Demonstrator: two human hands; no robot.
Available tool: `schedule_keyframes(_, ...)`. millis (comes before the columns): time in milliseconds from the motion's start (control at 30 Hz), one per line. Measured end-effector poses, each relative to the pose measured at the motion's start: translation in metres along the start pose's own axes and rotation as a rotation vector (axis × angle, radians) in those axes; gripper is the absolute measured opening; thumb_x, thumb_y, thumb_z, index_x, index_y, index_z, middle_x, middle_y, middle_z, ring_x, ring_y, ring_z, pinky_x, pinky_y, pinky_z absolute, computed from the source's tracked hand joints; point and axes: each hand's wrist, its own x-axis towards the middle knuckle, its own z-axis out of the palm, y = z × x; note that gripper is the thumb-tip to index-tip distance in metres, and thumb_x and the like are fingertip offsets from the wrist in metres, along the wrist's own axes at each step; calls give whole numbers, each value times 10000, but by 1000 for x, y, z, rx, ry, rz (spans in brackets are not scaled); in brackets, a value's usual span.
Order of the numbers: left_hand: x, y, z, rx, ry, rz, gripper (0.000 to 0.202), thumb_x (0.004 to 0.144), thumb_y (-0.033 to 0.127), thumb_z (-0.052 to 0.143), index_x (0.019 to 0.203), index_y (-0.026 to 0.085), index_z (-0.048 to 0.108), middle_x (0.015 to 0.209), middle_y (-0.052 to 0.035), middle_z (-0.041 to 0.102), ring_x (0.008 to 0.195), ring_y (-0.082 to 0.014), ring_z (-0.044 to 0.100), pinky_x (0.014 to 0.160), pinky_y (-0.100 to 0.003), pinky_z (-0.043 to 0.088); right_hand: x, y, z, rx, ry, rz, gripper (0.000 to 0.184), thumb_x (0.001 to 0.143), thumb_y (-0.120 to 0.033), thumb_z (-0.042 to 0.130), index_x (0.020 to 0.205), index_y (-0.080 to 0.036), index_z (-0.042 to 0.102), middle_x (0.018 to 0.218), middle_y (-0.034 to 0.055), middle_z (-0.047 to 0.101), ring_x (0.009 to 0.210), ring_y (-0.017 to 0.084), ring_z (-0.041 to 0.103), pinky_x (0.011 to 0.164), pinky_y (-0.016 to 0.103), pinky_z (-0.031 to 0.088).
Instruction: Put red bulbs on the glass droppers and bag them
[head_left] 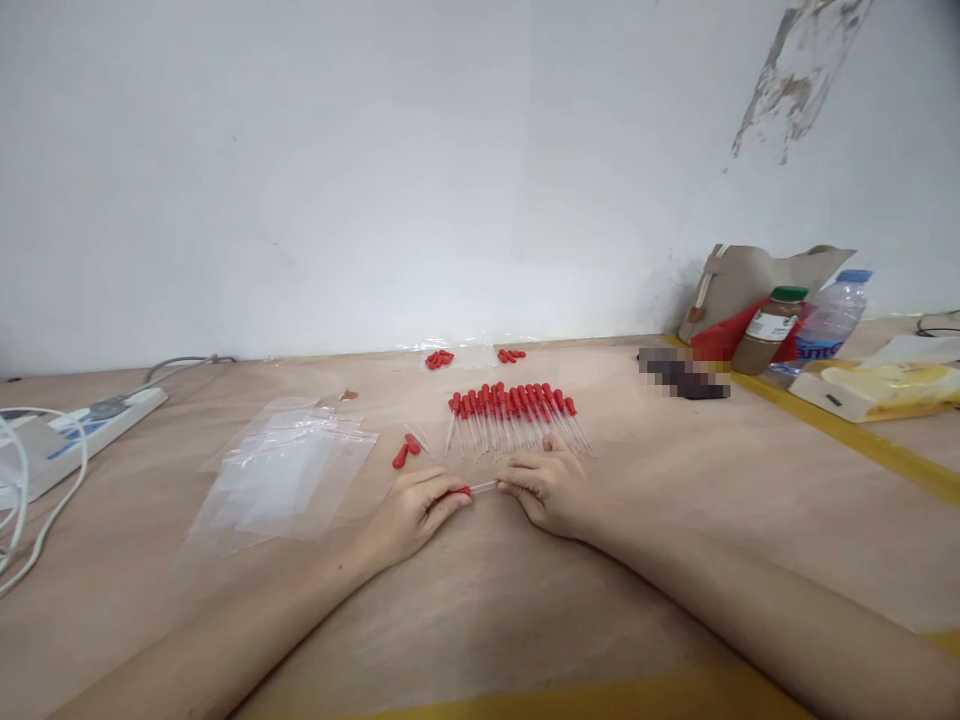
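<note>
Red bulb (463, 490) and clear tube (484, 487) at near centre, each hand pinching one.
The left hand (421, 508) grips the bulb, the right hand (551, 488) the tube; whether they are joined, I cannot tell. Just beyond lie a row of droppers (514, 402) and, to the left, two loose bulbs (400, 457); farther left, plastic bags (277, 480).

Bright, diffuse light covers the plain off-white wall (360, 180) and tan, paper-like tabletop (465, 640), with soft shadows beneath the bare forearms (300, 610). Pale glare streaks the thin, clear plastic bags (281, 475). Blocky pixelation masks a dark object (684, 373); wide-angle distortion stretches the edges, and slender, clear, red-topped tubes (514, 404) look slightly soft.
</note>
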Motion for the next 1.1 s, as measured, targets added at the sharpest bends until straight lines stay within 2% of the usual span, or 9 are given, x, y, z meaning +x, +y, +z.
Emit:
schedule_keyframes(200,-1,0,0,27,-25,18,233,872,312,429,873,175,617,737,-41,603,654,-140,541,610,-244,416,-1,-11,1,31,7,8,204,832,-195,428,738,-190,609,664,3,603,578,94,444,665,296,196)
schedule_keyframes(567,-3,-1,1,50,-70,120,189,875,249,433,924,171,597,799,-53,608,727,-150,551,661,-250,431,2,-20,-5,126,-102,82,242,841,-214,414,650,-174,557,653,-5,602,564,98,439,659,285,234)
schedule_keyframes(767,1,-4,-1,91,37,168,159,865,200,453,938,161,589,833,-54,598,755,-150,538,701,-267,434,3,-27,-6,110,-50,74,244,867,-232,374,724,-181,566,686,9,612,623,117,482,654,283,252)
schedule_keyframes(900,1,-3,-7,152,82,175,187,845,219,495,1010,196,579,923,-57,571,843,-170,522,767,-301,425,2,-33,-13,96,-59,59,199,825,-217,430,736,-186,604,729,21,631,694,133,515,669,293,260)
schedule_keyframes(1000,0,-9,-15,207,168,50,276,823,277,519,1089,205,532,990,-66,543,911,-192,505,806,-327,417,3,-26,-17,199,-133,209,187,789,-222,465,696,-178,621,674,17,631,648,127,524,634,268,302)
schedule_keyframes(1100,-1,-28,-23,249,329,-145,202,827,301,489,977,182,553,898,-50,550,841,-184,513,757,-316,426,11,-7,-19,382,-142,486,208,782,-269,459,690,-169,616,627,10,623,554,105,516,524,217,322)
